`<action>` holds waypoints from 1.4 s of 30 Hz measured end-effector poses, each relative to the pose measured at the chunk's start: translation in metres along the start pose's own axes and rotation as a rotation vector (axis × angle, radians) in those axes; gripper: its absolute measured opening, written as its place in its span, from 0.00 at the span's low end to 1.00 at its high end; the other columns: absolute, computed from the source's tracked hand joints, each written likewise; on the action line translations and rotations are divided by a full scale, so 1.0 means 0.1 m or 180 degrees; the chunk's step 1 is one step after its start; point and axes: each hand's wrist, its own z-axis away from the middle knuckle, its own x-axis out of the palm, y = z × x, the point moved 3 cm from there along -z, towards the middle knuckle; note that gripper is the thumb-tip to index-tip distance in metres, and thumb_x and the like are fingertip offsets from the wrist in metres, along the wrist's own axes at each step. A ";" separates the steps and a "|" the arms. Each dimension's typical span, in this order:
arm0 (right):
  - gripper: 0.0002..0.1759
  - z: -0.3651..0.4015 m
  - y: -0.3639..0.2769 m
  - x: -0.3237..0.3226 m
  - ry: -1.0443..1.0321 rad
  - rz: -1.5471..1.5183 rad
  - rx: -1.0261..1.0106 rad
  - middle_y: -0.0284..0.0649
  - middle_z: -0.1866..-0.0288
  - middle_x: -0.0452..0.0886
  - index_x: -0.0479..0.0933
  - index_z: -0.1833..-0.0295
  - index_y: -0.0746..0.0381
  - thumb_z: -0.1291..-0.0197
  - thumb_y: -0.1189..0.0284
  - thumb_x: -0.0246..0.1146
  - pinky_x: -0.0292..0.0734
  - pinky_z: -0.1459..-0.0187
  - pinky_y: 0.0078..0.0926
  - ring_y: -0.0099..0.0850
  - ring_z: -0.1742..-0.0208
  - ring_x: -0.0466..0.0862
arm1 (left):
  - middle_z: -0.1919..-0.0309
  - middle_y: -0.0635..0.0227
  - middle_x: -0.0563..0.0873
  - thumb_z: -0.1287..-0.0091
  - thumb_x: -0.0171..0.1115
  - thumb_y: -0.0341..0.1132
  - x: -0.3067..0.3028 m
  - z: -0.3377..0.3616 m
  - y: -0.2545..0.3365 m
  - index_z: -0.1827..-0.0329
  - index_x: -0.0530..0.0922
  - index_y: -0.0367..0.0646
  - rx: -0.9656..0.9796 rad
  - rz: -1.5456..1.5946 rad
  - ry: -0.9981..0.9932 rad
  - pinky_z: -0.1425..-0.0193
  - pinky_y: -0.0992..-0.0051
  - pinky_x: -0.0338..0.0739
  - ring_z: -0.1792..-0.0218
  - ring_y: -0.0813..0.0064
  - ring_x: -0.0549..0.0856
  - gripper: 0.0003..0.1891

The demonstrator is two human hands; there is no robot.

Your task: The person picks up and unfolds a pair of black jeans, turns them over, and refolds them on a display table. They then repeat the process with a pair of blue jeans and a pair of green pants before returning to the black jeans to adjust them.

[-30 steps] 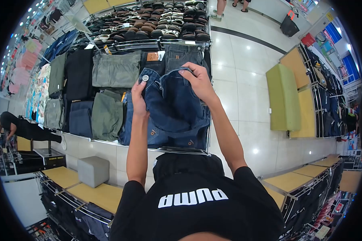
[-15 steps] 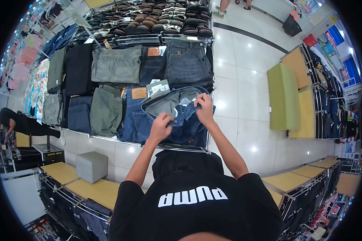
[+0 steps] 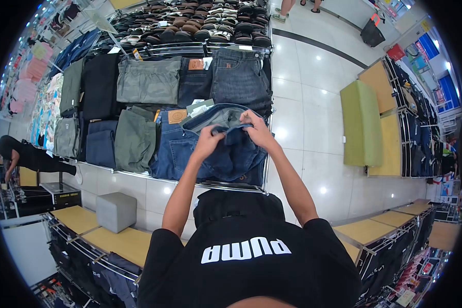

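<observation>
A pair of dark blue jeans (image 3: 241,154) lies on the display table's near right corner, its grey-lined waist facing up. My left hand (image 3: 207,142) pinches the front edge of the waistband on its left side. Close by on the right, my right hand (image 3: 256,129) has its fingers closed on the same waistband. The denim between both hands is bunched and partly hidden by the fingers. Blue jeans with a tan leather patch (image 3: 177,116) lie just left of this pair, and a grey-green tag (image 3: 199,107) shows behind the waist.
Folded green trousers (image 3: 135,138) and dark grey jeans (image 3: 238,77) share the metal-edged table. Rows of sandals (image 3: 190,23) stand behind. A green bench (image 3: 361,123) is at right, a grey cube stool (image 3: 116,211) at lower left. A person (image 3: 31,154) bends at far left.
Both hands have come closer together at the waistband, the left moving up. The waist opening looks narrower, and the front flap that stood up between the hands is now folded down.
</observation>
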 end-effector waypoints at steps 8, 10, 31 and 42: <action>0.19 -0.02 -0.31 0.07 -0.0857 0.0447 0.0460 0.43 0.53 0.86 0.82 0.46 0.66 0.37 0.64 0.68 0.75 0.49 0.31 0.30 0.54 0.82 | 0.62 0.58 0.85 0.47 0.68 0.27 -0.06 -0.11 0.32 0.55 0.78 0.33 0.0241 -0.0603 0.0125 0.51 0.69 0.76 0.59 0.68 0.83 0.16; 0.17 -0.01 -0.26 0.09 -0.0768 0.0156 0.0413 0.42 0.54 0.86 0.81 0.45 0.66 0.36 0.68 0.66 0.75 0.47 0.30 0.30 0.53 0.82 | 0.64 0.58 0.82 0.48 0.69 0.25 -0.02 0.00 0.49 0.59 0.76 0.34 0.1018 -0.0610 0.1096 0.55 0.67 0.76 0.62 0.63 0.82 0.15; 0.11 0.12 0.20 0.05 -0.0731 -0.0596 0.0155 0.46 0.45 0.85 0.74 0.70 0.67 0.54 0.88 0.47 0.67 0.34 0.32 0.36 0.42 0.80 | 0.77 0.57 0.81 0.33 0.64 0.35 0.17 0.12 0.30 0.67 0.80 0.33 0.0315 -0.1162 0.0203 0.67 0.66 0.73 0.74 0.63 0.81 0.12; 0.23 0.11 -0.12 0.06 -0.0173 0.0801 0.0496 0.49 0.66 0.85 0.78 0.65 0.70 0.34 0.57 0.63 0.78 0.58 0.34 0.41 0.65 0.85 | 0.81 0.65 0.78 0.29 0.61 0.34 0.44 0.22 0.22 0.67 0.79 0.33 0.0318 -0.0478 0.0771 0.73 0.72 0.67 0.79 0.79 0.73 0.12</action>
